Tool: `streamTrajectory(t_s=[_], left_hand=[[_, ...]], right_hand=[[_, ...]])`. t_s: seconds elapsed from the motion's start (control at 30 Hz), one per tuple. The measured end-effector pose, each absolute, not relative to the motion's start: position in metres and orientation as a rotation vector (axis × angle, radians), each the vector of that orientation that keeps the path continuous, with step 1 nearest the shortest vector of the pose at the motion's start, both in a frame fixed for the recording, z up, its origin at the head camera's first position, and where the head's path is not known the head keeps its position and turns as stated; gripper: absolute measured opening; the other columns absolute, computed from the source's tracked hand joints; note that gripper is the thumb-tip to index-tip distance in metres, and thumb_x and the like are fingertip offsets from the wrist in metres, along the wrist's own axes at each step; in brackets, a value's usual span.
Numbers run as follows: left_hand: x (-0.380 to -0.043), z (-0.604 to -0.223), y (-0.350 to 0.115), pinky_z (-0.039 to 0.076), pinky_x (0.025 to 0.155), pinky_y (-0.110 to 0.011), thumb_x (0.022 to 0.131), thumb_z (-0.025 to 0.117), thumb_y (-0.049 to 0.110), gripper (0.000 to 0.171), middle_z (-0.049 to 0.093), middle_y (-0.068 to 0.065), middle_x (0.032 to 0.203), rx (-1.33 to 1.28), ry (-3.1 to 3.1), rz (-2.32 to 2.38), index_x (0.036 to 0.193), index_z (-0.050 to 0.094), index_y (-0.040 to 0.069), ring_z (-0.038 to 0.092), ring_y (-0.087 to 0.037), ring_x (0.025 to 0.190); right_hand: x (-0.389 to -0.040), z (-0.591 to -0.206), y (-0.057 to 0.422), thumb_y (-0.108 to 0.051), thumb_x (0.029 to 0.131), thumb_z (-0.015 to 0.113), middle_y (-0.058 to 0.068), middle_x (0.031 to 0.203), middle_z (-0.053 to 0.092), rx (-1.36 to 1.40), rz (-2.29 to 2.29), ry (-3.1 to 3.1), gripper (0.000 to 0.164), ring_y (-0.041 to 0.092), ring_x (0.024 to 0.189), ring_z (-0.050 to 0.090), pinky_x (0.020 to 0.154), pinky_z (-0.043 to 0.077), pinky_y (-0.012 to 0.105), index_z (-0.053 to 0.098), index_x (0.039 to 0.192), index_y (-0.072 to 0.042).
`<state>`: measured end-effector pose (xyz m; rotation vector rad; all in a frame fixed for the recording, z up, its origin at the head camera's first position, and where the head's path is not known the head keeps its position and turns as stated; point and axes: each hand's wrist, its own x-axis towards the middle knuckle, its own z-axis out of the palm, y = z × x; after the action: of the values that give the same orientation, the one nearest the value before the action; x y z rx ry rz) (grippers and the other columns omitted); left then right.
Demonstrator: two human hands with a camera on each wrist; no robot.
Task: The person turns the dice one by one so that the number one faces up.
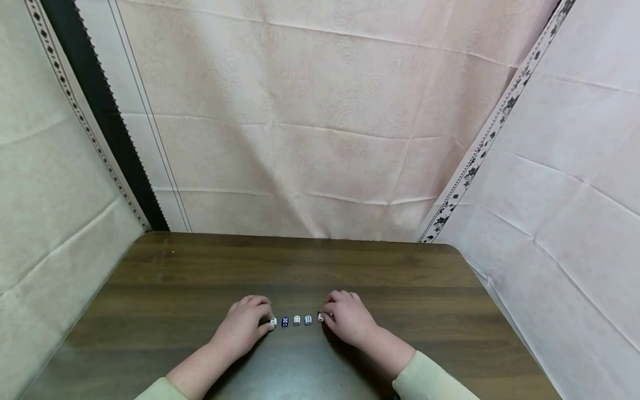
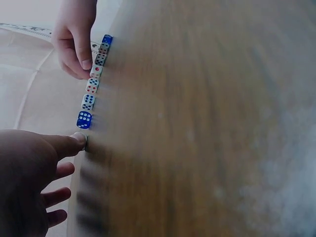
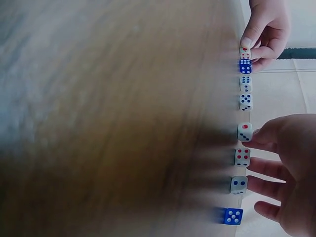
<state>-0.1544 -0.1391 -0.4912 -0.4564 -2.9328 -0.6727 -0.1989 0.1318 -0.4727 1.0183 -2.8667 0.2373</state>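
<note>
Several small dice stand in one row across the table. At the row's left end my left hand [image 1: 243,328] pinches a white die [image 3: 245,52] between thumb and index finger. Beside it sit a blue die [image 2: 84,120] and two white dice, one [image 1: 297,320] with blue pips. My right hand [image 1: 350,319] holds a white die [image 3: 245,132] with a red pip, thumb and index finger at its side. Its other fingers spread behind a white die [image 3: 242,157] with red pips and another white die [image 3: 239,184]. A blue die [image 3: 233,216] ends the row on the right.
The dice stand on a brown wood-grain table [image 1: 200,266] with rounded far corners. Pale cloth [image 1: 325,111] hangs behind it and on both sides. A dark strip [image 1: 115,122] shows at the left back corner.
</note>
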Motion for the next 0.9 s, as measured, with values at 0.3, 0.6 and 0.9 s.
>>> streamTrajectory(t_s=[0.3,0.6,0.9], left_hand=[[-0.1554,-0.4908,-0.1388,0.042,0.096,-0.056,0.085,0.08,0.027,0.019,0.063,0.001,0.113,-0.454,-2.935,-0.671,0.079,0.062,0.028,0.055,-0.028,0.116],[-0.1549,-0.4896,-0.138,0.042,0.097,-0.056,0.085,0.08,0.026,0.02,0.063,0.001,0.114,-0.448,-2.938,-0.679,0.078,0.061,0.028,0.054,-0.028,0.117],[-0.1549,-0.4908,-0.1385,0.042,0.096,-0.056,0.084,0.08,0.026,0.02,0.063,0.001,0.114,-0.445,-2.941,-0.674,0.078,0.061,0.028,0.055,-0.029,0.116]], right_hand=[[-0.201,-0.4732,0.1337,-0.022,0.095,0.066,-0.003,0.102,0.062,0.998,0.274,-2.861,0.014,0.016,0.095,0.058,0.093,0.045,0.044,0.078,0.103,-0.02],[-0.2003,-0.471,0.1308,-0.034,0.092,0.069,-0.005,0.098,0.061,0.926,0.265,-2.874,0.014,0.017,0.095,0.058,0.094,0.044,0.045,0.072,0.09,-0.02],[-0.2001,-0.4743,0.1288,-0.037,0.089,0.072,-0.005,0.097,0.06,0.902,0.268,-2.896,0.017,0.019,0.096,0.059,0.095,0.044,0.046,0.073,0.09,-0.02]])
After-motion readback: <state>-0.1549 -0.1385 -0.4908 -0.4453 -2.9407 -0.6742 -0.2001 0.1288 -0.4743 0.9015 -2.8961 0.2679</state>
